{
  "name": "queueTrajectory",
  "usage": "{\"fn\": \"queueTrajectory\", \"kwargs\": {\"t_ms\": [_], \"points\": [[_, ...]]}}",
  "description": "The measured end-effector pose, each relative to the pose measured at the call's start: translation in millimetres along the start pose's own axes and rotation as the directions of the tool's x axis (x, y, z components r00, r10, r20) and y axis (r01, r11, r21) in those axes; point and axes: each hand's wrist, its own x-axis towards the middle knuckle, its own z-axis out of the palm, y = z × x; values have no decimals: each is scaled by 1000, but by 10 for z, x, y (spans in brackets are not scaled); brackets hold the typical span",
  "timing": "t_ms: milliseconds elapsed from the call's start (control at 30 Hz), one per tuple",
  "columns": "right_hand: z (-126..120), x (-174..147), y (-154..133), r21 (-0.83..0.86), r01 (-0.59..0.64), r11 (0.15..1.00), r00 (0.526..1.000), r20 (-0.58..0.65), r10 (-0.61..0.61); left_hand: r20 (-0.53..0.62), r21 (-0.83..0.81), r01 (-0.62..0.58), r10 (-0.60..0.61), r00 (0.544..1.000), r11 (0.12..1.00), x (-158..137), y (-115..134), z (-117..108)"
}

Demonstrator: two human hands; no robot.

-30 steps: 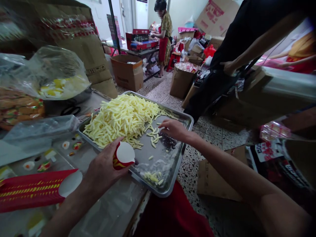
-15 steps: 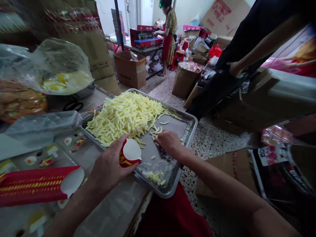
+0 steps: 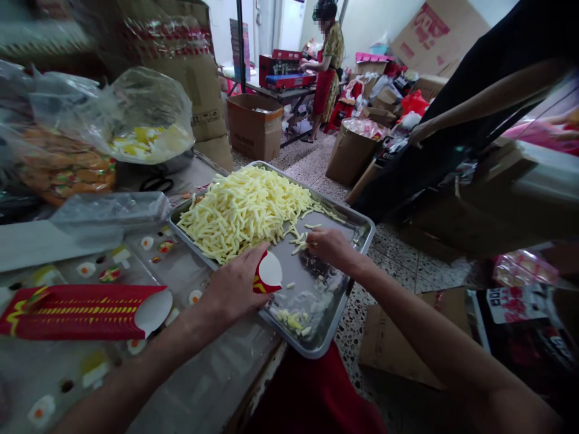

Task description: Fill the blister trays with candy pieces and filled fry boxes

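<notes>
My left hand (image 3: 233,286) is closed around a small red french fry carton (image 3: 270,270) with a yellow mark, its white inside facing up. It holds the carton over the near edge of a metal tray (image 3: 370,238). A big heap of pale yellow french fries (image 3: 248,208) fills the tray's far left part. My right hand (image 3: 332,247) is lowered to the tray, fingers pinched together beside a few loose fries (image 3: 298,240). Its fingertips hide whatever is between them. Small broken bits (image 3: 294,319) lie in the tray's near corner.
Flattened, nested red cartons (image 3: 81,310) lie on the table at left. Behind them are a clear plastic box (image 3: 113,208), black scissors (image 3: 156,182) and a bag of yellow-white pieces (image 3: 147,141). A person in dark clothes (image 3: 434,126) stands right; another works farther back. Cardboard boxes (image 3: 407,343) crowd the floor.
The view has turned a little left. My left hand has brought the carton right, farther over the tray. My right hand has shifted slightly away from me, still at the loose fries.
</notes>
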Motion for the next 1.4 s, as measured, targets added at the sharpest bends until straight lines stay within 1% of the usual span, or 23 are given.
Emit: {"fn": "queueTrajectory", "kwargs": {"t_ms": [67,100,167,233,367,433,567,633,733,833,933,967,1000,1033,1100,1133,1167,1200,1233,1267,1333,1367,1400], "points": [[-31,82,55,-16,74,997,995,72,-73,33,47,24,-26,999,999,101,71,-36],[-36,117,69,-21,90,996,991,100,-88,43,65,41,-44,998,997,155,111,-38],[-25,159,79,-38,75,996,989,129,-69,55,93,76,-81,995,993,257,187,1],[2,149,77,-51,31,998,992,124,-25,68,120,110,-119,991,987,343,255,87],[55,8,70,-18,-19,1000,999,51,20,143,224,168,-203,969,960,486,392,286],[66,-68,53,8,12,1000,1000,26,-12,163,292,189,-243,956,938,569,465,350],[71,-126,-45,45,158,986,986,37,-160,223,335,232,-316,922,913,724,572,391],[74,-117,-111,92,199,976,979,37,-203,244,325,240,-326,913,915,756,582,387],[65,-116,-198,226,208,952,975,25,-219,267,308,213,-299,916,927,739,530,389],[21,-170,-255,391,263,882,957,13,-291,280,248,173,-241,929,953,681,429,426],[-23,-260,-295,559,308,770,927,6,-375,215,169,167,-202,956,971,609,357,480],[-21,-288,-317,615,291,733,929,0,-369,186,148,173,-199,962,974,582,353,492],[-8,-312,-349,671,253,697,943,-10,-332,159,123,185,-203,966,975,554,360,498],[14,-329,-393,727,195,659,965,-22,-261,140,90,199,-210,968,976,524,376,499],[58,-337,-516,819,78,568,997,-62,-49,117,-12,229,-226,967,973,465,422,488],[62,-328,-586,846,47,531,994,-90,57,107,-79,240,-231,967,967,438,442,479],[43,-310,-650,858,42,512,984,-125,129,88,-148,248,-237,968,957,413,454,468],[-4,-286,-701,858,63,510,975,-161,151,58,-209,252,-245,968,945,392,454,457],[-77,-257,-730,853,100,513,972,-193,131,22,-258,255,-259,966,932,375,440,444],[-169,-227,-733,851,142,505,975,-210,80,-14,-296,257,-273,962,920,362,413,430],[-360,-172,-661,873,191,449,980,-196,-35,-78,-347,244,-287,955,905,346,331,393],[-429,-151,-599,885,185,427,982,-181,-50,-106,-367,232,-288,952,901,340,283,371],[-465,-136,-531,885,158,438,986,-163,-27,-132,-384,216,-285,950,898,333,235,347]]}}
